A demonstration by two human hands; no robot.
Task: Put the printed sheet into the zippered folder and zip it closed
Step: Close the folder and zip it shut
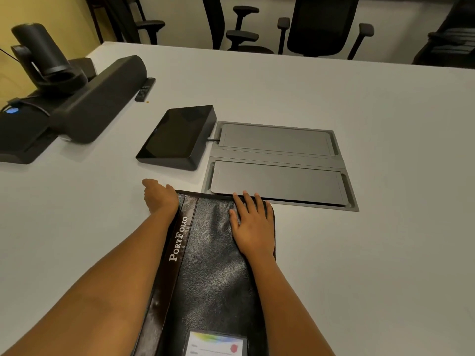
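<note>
Head view, lower centre: right hand (253,227) lay spread flat on closed folder (216,273), left hand (159,195) curled at its corner, grip unclear; zipper might snag if pulled unsteadied.

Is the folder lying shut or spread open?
Shut: the folder lies flat, cover up, right hand pressing it, left hand at its far corner. Zipper state: cannot tell.

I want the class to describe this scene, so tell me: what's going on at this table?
A person has a black zippered folder lying closed on a white table. The right hand rests flat on its cover, while the left hand is at its far left corner. No printed sheet is visible. A dark touchscreen sits beyond it.
</note>
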